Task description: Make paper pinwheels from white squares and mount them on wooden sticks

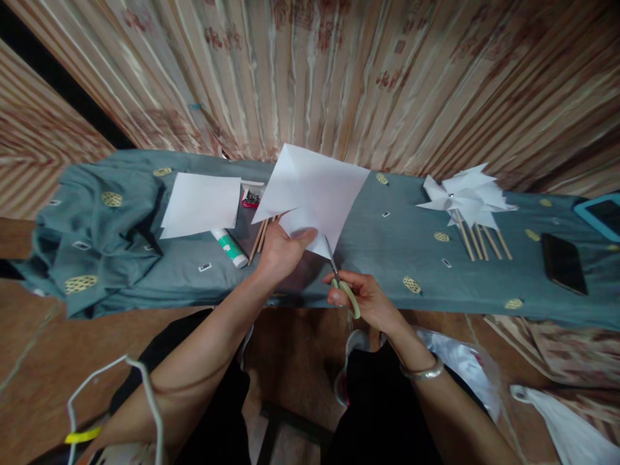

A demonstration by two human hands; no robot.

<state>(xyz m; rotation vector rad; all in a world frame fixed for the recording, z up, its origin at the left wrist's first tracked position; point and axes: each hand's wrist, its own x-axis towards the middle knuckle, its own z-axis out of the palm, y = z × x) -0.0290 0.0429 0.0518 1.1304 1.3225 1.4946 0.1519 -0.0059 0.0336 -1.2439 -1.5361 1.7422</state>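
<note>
A square sheet of white paper (320, 187) is held up over the cloth-covered surface, a slit showing on its left side. My left hand (285, 248) grips its near part, thumb on top. With my right hand (361, 294) I hold scissors (346, 290) with light green handles, fingers in the loops. Their blades meet the paper's near corner. Wooden sticks (259, 240) lie beside my left hand, partly hidden by the paper. Left of them are a green and white tube (230, 248) and a small red box of metal pins (252, 195).
More white sheets (201, 203) lie at the left. Several paper pinwheels (467, 197) on sticks rest at the right, near a dark phone (564, 263) and a blue-framed device (603, 214). The patterned green cloth (378, 258) is bunched at its left end. A pleated curtain (329, 77) hangs behind.
</note>
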